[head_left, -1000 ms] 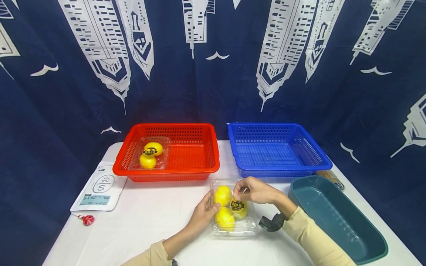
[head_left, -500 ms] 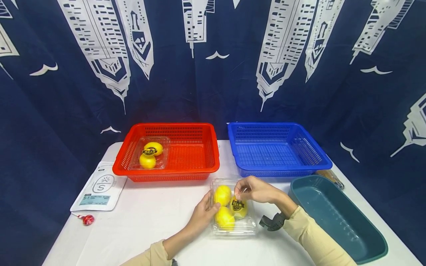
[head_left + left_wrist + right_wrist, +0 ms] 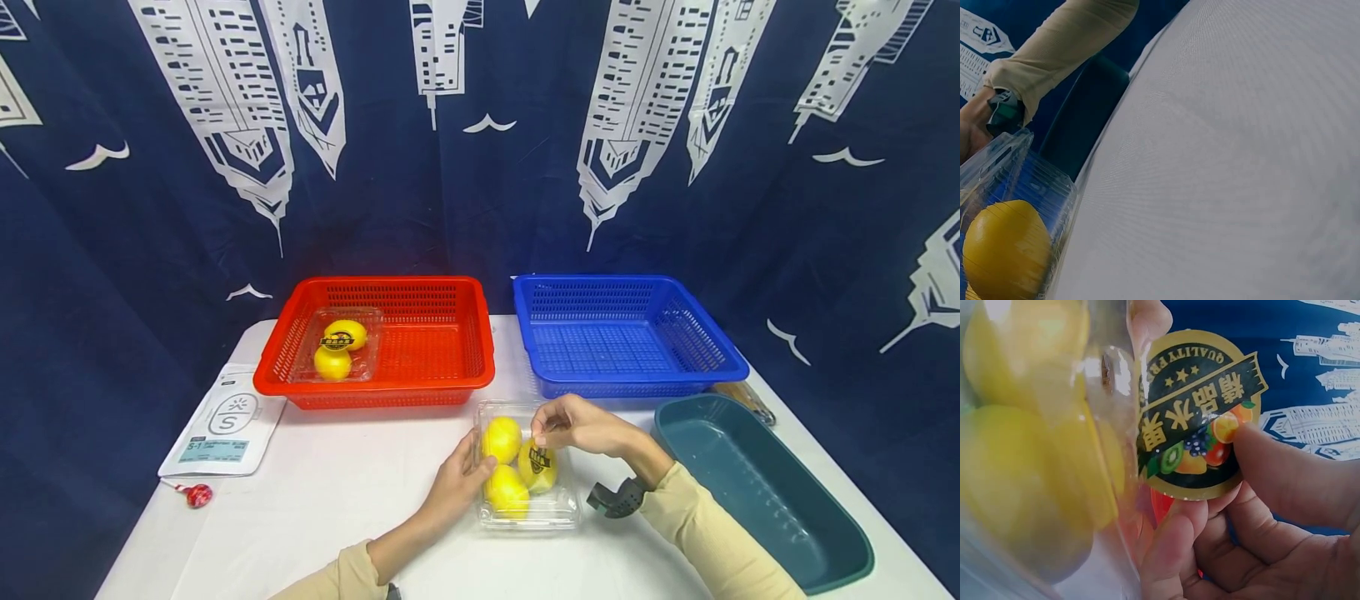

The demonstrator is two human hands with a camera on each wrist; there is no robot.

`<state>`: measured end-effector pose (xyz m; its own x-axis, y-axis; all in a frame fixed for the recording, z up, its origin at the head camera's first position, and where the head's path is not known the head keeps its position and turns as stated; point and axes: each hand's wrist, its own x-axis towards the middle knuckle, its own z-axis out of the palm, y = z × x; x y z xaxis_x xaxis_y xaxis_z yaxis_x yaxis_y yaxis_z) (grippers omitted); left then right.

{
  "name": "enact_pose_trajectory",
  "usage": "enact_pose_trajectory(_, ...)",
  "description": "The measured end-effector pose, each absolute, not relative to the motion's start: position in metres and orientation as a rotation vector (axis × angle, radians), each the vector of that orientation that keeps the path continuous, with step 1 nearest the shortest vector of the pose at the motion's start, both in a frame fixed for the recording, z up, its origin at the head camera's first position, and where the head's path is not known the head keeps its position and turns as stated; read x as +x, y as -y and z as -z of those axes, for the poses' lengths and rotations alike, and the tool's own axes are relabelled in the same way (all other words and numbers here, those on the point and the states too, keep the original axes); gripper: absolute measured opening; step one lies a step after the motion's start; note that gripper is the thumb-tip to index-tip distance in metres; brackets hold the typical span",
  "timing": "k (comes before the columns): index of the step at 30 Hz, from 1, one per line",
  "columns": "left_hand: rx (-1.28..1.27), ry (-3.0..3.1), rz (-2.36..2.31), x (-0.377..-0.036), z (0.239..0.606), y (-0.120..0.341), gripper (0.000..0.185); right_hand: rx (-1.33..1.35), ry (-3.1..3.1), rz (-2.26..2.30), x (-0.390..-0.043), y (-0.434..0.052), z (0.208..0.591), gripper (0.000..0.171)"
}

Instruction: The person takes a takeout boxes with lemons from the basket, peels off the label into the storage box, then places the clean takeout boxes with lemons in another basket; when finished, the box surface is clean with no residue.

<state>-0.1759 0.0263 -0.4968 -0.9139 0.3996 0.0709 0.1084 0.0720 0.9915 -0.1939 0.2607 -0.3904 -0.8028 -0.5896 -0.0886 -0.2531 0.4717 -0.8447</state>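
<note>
A clear plastic clamshell box (image 3: 536, 518) with three yellow lemons (image 3: 507, 493) lies on the white table. My left hand (image 3: 454, 482) holds its left side, thumb over the top edge. With thumb and fingers, my right hand (image 3: 573, 427) pinches a round black-and-gold fruit sticker (image 3: 1200, 419) over the lid. In the right wrist view the sticker stands out from the plastic, its printed face showing and its left edge right at the box wall. One lemon (image 3: 1007, 250) shows through the plastic in the left wrist view, where the left hand itself is out of sight.
Behind stand a red basket (image 3: 390, 392) holding another stickered box of lemons (image 3: 333, 363), and a blue basket (image 3: 637, 387). A teal tub (image 3: 772, 483) is at right. A white pouch (image 3: 225, 425) and a red round trinket (image 3: 198, 496) lie left.
My right hand has shifted slightly right, and the sticker in it has tilted and moved a little, uncovering more of the lemon under it. The left hand and box have stayed put.
</note>
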Motion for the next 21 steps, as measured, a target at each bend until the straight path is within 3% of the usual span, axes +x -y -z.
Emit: enact_pose_trajectory(21, 0.493, -2.152, -1.942, -0.1726, 0.4960, -0.0260, 0.072, -0.518, -2.307, 1.462, -0.2030, -0.2664, 0.3928, 0.017)
